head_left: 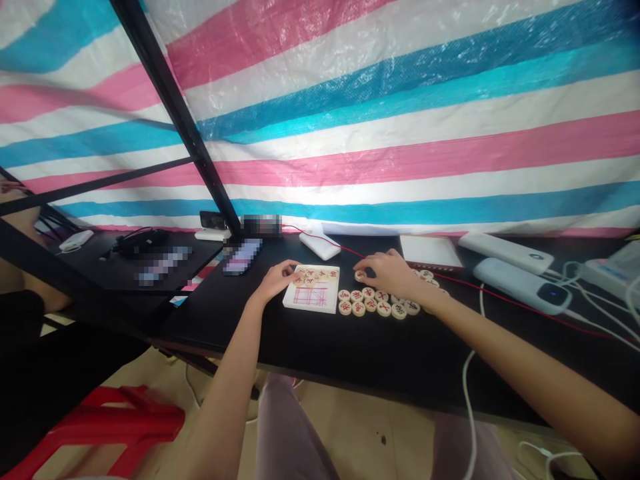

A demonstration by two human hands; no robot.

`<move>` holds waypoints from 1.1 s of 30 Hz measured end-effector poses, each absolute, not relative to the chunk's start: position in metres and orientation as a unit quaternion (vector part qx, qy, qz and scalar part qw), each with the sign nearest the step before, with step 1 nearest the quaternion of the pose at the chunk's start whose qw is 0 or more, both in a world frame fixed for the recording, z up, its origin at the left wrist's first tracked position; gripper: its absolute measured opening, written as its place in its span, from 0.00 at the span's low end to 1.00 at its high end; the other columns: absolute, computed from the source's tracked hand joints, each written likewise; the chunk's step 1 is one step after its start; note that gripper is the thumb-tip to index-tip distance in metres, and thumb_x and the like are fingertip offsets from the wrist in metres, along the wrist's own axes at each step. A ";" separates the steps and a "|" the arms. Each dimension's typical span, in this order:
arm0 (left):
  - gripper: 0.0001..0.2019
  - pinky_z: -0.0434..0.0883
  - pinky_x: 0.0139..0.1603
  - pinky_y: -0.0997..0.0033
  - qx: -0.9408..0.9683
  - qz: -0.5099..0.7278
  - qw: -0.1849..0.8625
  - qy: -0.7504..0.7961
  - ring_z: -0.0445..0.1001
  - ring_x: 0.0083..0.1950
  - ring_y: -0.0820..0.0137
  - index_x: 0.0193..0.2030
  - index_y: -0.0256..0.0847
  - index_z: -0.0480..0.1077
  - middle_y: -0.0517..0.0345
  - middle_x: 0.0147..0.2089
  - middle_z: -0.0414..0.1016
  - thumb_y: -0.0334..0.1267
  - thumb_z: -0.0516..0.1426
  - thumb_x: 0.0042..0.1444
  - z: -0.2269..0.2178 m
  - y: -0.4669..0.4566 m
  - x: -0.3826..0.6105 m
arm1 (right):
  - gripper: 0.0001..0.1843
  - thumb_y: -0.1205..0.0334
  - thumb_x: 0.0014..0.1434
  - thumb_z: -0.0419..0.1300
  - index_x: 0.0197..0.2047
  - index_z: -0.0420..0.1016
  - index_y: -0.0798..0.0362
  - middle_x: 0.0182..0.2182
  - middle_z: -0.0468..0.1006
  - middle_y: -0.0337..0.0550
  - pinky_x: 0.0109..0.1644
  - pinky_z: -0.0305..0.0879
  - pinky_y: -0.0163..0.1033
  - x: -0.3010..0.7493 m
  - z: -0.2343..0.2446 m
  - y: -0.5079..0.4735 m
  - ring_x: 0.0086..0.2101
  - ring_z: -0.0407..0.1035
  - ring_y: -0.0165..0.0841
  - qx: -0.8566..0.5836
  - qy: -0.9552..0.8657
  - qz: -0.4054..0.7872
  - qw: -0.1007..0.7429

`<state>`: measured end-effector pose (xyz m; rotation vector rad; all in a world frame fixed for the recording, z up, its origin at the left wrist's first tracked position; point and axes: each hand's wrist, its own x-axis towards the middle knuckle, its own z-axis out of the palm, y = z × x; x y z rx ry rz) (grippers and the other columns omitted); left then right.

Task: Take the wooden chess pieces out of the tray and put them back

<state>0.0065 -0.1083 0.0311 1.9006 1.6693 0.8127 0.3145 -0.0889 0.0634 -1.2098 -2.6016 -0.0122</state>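
A shallow white box (310,309) with red grid lines drawn on it lies on the black table. Round wooden Chinese chess pieces (320,274) with red characters rest along its far side. At the box's left edge my left hand (275,280) is closed, fingertips on a piece (300,281) there. Farther right, my right hand (387,273) pinches another Chinese chess piece (360,275) between thumb and fingers, near the tabletop. Below it sit rows of more pieces (370,304), several of them partly hidden by my right hand and wrist.
Behind the pieces lie a white power bank (320,245) and a white open box (431,252). Two pale devices (520,285) with white cables are at the right. A red cable (480,287) crosses the table. A phone (243,257) lies left; a red stool (120,420) stands below.
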 end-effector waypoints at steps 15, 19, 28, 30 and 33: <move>0.19 0.62 0.32 0.72 0.689 0.301 0.229 0.618 0.67 0.32 0.69 0.46 0.42 0.73 0.59 0.30 0.72 0.48 0.56 0.49 0.030 -0.106 0.007 | 0.12 0.61 0.62 0.52 0.35 0.76 0.53 0.42 0.76 0.45 0.40 0.44 0.44 0.241 0.053 -0.104 0.42 0.62 0.36 -0.291 -0.935 -0.081 0.185; 0.20 0.62 0.32 0.71 0.686 0.300 0.236 0.620 0.67 0.32 0.69 0.46 0.42 0.73 0.59 0.29 0.72 0.50 0.56 0.50 0.031 -0.107 0.008 | 0.14 0.61 0.63 0.50 0.36 0.78 0.51 0.44 0.74 0.44 0.40 0.45 0.44 0.245 0.051 -0.103 0.43 0.61 0.37 -0.267 -0.941 -0.094 0.183; 0.20 0.61 0.31 0.72 0.691 0.297 0.236 0.615 0.67 0.32 0.69 0.46 0.42 0.73 0.59 0.30 0.72 0.51 0.56 0.50 0.032 -0.106 0.008 | 0.15 0.61 0.65 0.48 0.42 0.77 0.48 0.44 0.74 0.44 0.41 0.45 0.44 0.263 0.061 -0.107 0.43 0.60 0.36 -0.292 -0.931 -0.093 0.201; 0.20 0.60 0.32 0.72 0.694 0.294 0.236 0.614 0.67 0.32 0.69 0.46 0.42 0.72 0.60 0.30 0.71 0.52 0.56 0.51 0.031 -0.105 0.007 | 0.15 0.58 0.65 0.49 0.45 0.76 0.46 0.46 0.74 0.42 0.41 0.46 0.43 0.270 0.064 -0.106 0.43 0.61 0.36 -0.297 -0.931 -0.076 0.200; 0.20 0.60 0.32 0.72 0.695 0.291 0.233 0.615 0.67 0.33 0.69 0.47 0.42 0.72 0.61 0.30 0.71 0.51 0.56 0.51 0.030 -0.105 0.007 | 0.16 0.53 0.64 0.50 0.50 0.73 0.43 0.50 0.71 0.42 0.43 0.47 0.43 0.272 0.061 -0.105 0.46 0.60 0.37 -0.265 -0.946 -0.060 0.179</move>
